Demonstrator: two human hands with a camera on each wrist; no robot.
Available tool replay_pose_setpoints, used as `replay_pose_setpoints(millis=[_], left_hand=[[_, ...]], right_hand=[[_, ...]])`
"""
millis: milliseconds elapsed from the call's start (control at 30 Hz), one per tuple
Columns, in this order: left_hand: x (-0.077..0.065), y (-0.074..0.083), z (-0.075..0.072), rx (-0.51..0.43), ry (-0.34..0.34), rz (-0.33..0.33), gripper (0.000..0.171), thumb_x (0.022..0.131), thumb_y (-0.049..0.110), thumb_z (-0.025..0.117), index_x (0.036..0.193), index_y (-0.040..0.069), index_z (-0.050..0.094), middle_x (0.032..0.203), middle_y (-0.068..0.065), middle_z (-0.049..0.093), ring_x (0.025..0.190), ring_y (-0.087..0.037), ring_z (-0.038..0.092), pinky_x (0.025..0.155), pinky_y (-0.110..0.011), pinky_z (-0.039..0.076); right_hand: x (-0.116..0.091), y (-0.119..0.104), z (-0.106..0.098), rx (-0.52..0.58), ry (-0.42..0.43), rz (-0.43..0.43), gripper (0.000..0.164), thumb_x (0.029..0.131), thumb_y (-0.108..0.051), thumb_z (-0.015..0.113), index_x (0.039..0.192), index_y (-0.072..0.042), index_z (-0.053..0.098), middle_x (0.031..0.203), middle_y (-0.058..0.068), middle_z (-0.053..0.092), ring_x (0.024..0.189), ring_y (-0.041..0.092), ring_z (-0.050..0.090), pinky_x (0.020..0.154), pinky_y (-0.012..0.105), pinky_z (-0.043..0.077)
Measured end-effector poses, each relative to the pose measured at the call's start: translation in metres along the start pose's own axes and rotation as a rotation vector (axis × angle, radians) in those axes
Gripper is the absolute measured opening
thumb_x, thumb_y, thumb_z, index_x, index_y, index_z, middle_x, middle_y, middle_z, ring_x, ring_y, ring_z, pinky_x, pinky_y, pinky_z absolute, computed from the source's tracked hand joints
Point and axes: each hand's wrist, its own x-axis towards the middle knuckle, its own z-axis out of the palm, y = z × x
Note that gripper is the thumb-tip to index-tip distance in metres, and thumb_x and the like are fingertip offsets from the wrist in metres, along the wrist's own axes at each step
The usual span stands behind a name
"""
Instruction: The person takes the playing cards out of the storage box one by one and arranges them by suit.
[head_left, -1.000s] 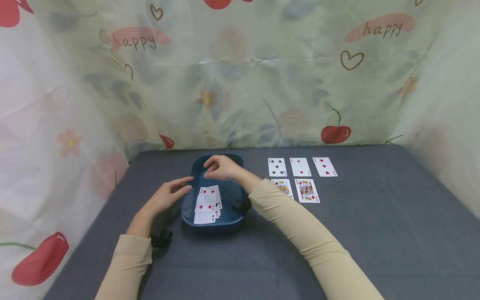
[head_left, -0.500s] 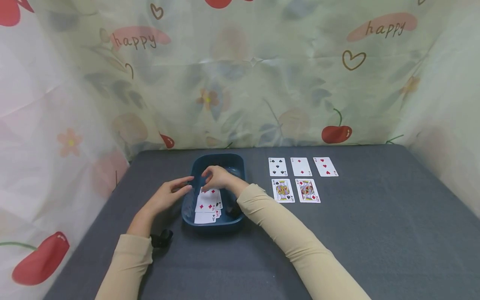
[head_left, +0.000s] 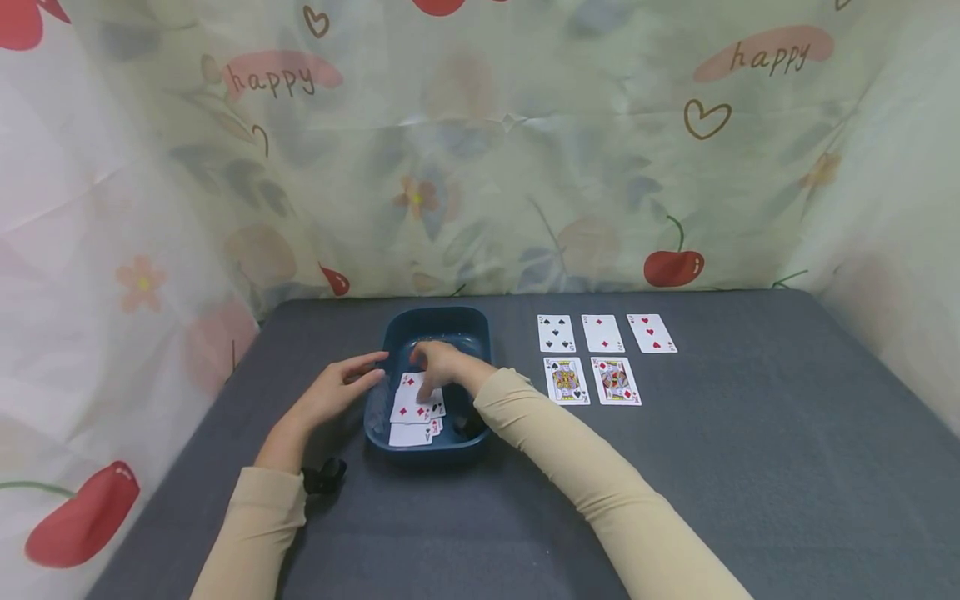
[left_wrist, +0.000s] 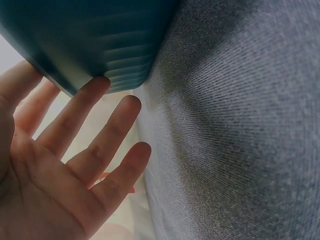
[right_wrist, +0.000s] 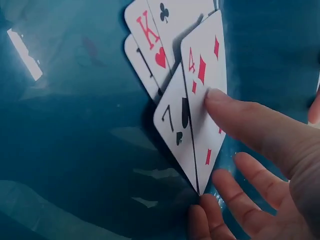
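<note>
A dark blue plastic basin (head_left: 472, 321) holds a small pile of overlapping playing cards. The four of diamonds (right_wrist: 202, 75) lies on top, over a seven of spades (right_wrist: 172, 117); a king of hearts (right_wrist: 145, 30) and a club card (right_wrist: 182, 15) show beneath. Reaching inside the basin, my right hand (head_left: 446, 367) has its thumb on the face of the four of diamonds, its other fingers spread near the cards' far edge. My left hand (head_left: 337, 392) stays at the basin's left side, fingers extended, fingertips right at the outer wall.
Right of the basin, cards lie face up in two rows: a spade card (head_left: 556, 333), a two of diamonds (head_left: 603, 333) and a three of hearts (head_left: 652, 333) behind, two face cards (head_left: 567, 381) in front. A printed curtain (head_left: 502, 167) closes off the grey table's back.
My right hand has come from the basin's far part toward the person and down onto the pile, its thumb now on the top card. The left hand has stayed in place.
</note>
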Motion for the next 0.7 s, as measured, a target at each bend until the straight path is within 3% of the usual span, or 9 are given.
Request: replay_pose_setpoints(millis=[400, 700], left_hand=[[-0.0002, 0.001, -0.0011, 0.009, -0.01, -0.023, 0.051, 0.096, 0.038, 0.049, 0.142, 0.018, 0.04, 0.148, -0.018, 0.036, 0.132, -0.04, 0.04, 0.105, -0.058, 0.035], [-0.0004, 0.0022, -0.0013, 0.008, -0.013, -0.014, 0.05, 0.096, 0.036, 0.049, 0.142, 0.017, 0.041, 0.147, -0.018, 0.038, 0.132, -0.04, 0.041, 0.105, -0.057, 0.036]], right_hand=[[0.0013, -0.0007, 0.0012, -0.061, -0.018, 0.034, 0.061, 0.071, -0.02, 0.082, 0.124, -0.014, 0.052, 0.122, 0.007, 0.057, 0.11, 0.022, 0.055, 0.097, 0.035, 0.046], [0.0008, -0.0007, -0.0035, -0.026, 0.024, 0.024, 0.058, 0.068, -0.015, 0.082, 0.118, -0.011, 0.051, 0.118, 0.01, 0.058, 0.107, 0.022, 0.055, 0.095, 0.032, 0.047]])
